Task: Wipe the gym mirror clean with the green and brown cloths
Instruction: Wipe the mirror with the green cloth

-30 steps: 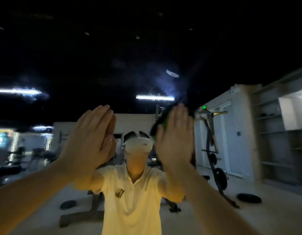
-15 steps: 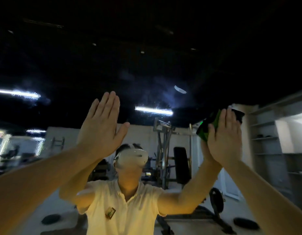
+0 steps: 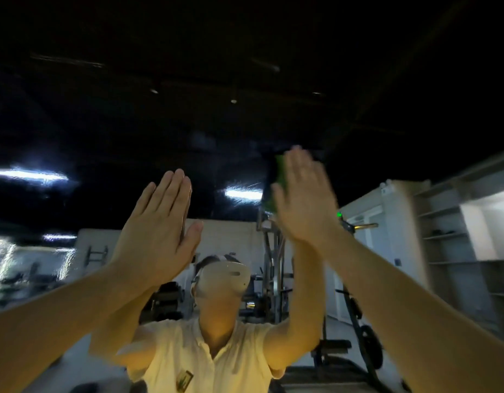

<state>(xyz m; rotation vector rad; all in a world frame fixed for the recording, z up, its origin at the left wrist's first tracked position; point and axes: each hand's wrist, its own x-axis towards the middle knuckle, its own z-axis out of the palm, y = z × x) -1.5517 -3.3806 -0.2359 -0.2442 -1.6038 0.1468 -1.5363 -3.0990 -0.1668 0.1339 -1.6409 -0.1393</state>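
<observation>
On the gym mirror (image 3: 245, 52), the right hand (image 3: 304, 202) presses the green cloth (image 3: 277, 177) with straight fingers. The left hand (image 3: 157, 234), fingers straight, is held flat alongside; any cloth beneath is hidden.

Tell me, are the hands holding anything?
The right hand presses a green cloth to the mirror under its flat palm. The left hand is flat too; any cloth beneath is hidden.

Both hands up against the mirror (image 3: 245, 123), side by side.
The left hand (image 3: 157, 236) lies flat on the mirror, left of and lower than the right hand (image 3: 304, 199), which presses a cloth (image 3: 276, 188) under its palm. Below and between them is the person's reflection (image 3: 211, 358), a weight rack (image 3: 273, 265) behind it, and shelves (image 3: 449, 236) at the far right.
</observation>
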